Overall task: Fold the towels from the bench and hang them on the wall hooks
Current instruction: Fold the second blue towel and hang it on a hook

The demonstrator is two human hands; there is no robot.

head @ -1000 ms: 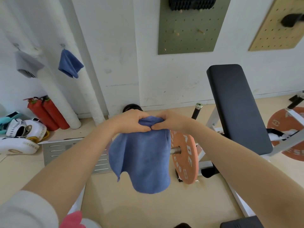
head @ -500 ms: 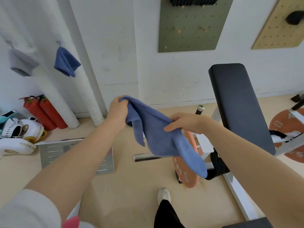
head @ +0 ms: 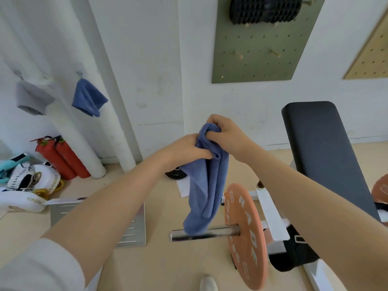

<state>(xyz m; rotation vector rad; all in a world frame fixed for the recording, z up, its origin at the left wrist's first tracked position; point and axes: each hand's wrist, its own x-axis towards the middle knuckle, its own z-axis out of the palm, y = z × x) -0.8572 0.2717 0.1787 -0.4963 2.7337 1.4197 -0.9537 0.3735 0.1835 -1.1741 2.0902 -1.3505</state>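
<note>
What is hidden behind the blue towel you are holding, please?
Behind the hanging towel show a white sheet on the floor and a steel bar crossing its lower end. What lies directly behind the cloth is covered.

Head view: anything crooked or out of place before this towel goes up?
Nothing damaged or spilled. The blue towel that both hands grip, left hand and right hand, hangs bunched and twisted, not squarely folded. The hung blue towel and grey towel dangle by corners.

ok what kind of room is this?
Likely a home or small gym: a padded bench, a weight plate on a steel bar, and pegboards on the wall.
</note>
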